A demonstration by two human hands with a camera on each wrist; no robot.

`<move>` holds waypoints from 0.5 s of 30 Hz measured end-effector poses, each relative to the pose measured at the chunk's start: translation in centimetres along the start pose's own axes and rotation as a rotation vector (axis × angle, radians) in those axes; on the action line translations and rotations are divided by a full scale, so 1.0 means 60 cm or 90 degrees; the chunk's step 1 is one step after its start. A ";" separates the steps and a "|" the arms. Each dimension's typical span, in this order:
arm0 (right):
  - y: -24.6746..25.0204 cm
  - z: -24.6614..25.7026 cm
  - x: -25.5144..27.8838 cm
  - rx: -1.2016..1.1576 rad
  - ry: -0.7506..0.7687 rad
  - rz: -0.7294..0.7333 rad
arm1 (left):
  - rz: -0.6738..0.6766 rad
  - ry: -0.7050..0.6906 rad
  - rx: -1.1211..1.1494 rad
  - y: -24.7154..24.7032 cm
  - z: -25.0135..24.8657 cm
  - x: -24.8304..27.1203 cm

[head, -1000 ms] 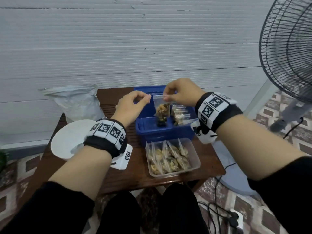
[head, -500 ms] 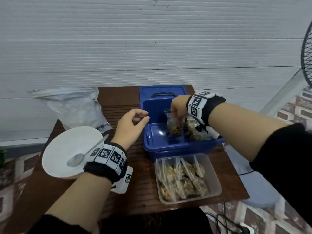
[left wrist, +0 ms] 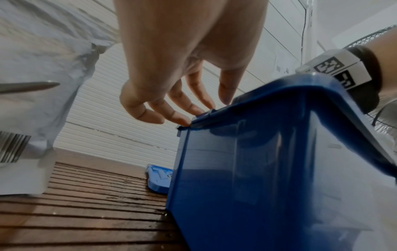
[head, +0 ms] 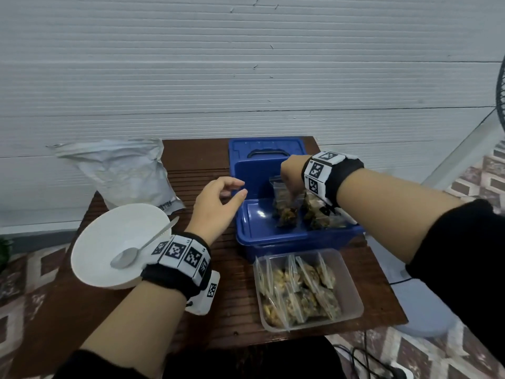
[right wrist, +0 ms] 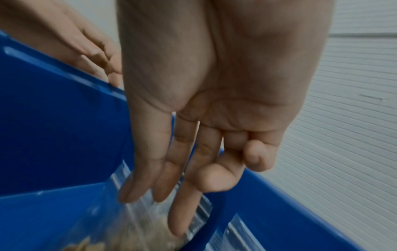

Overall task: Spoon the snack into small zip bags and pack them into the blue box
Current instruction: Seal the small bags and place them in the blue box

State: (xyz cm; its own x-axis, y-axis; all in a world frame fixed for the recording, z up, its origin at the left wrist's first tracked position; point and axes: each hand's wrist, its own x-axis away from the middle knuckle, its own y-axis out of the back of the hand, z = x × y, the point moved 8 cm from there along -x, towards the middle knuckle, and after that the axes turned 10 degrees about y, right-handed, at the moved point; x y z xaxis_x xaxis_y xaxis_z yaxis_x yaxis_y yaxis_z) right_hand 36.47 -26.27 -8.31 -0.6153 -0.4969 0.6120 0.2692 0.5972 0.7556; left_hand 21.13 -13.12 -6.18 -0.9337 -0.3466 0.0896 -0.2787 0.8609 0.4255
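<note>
My right hand (right wrist: 206,129) is down inside the blue box (head: 273,236), thumb, index and middle finger straight and pressing against the top of a filled zip bag (head: 284,206), the last two fingers curled in; whether the thumb truly pinches it I cannot tell. The bag stands upright toward the right side of the box, just beside another filled bag (head: 317,214) under my wrist. My left hand (head: 216,206) hovers relaxed and holding nothing, fingertips (left wrist: 182,118) close to the box's left rim.

I judge the bag light, soft and slippery, its contents lumpy and probably brittle, so the stiff zip strip along the top is the place to hold, not the belly.

The box's left half is bare, with room to set more bags; its walls hem in my right wrist. The box lid (head: 266,151) lies behind. A clear tray of filled bags (head: 352,310) sits just in front of the box near the surface's (head: 235,310) front edge. The white bowl (head: 90,258) with the spoon (head: 128,255) overhangs the left edge, and the grey snack pouch (head: 128,170) stands behind it.
</note>
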 end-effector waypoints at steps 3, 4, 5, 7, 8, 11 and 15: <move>0.034 0.022 0.075 -0.041 -0.001 -0.031 | -0.013 -0.001 -0.021 0.004 -0.003 0.008; 0.041 0.022 0.091 -0.078 0.007 -0.054 | -0.018 -0.003 -0.030 0.006 -0.006 0.013; 0.048 0.024 0.108 -0.126 0.025 -0.088 | -0.022 -0.005 -0.037 0.006 -0.009 0.019; 0.061 0.029 0.148 -0.197 0.058 -0.155 | -0.026 -0.010 -0.046 0.006 -0.016 0.034; 0.062 0.032 0.167 -0.221 0.068 -0.179 | -0.029 -0.013 -0.050 0.006 -0.020 0.042; 0.052 0.043 0.217 -0.282 0.082 -0.242 | -0.026 -0.027 -0.070 0.000 -0.035 0.071; 0.003 0.056 0.276 -0.315 0.049 -0.280 | -0.020 -0.030 -0.075 -0.013 -0.045 0.113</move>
State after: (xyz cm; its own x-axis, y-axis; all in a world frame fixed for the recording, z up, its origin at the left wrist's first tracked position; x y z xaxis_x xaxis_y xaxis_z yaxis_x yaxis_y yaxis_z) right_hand 23.84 -32.31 1.19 -0.6959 -0.6827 0.2230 0.3246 -0.0219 0.9456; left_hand 15.64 -17.13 -3.50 -0.9354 -0.3520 0.0335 -0.2818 0.7993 0.5307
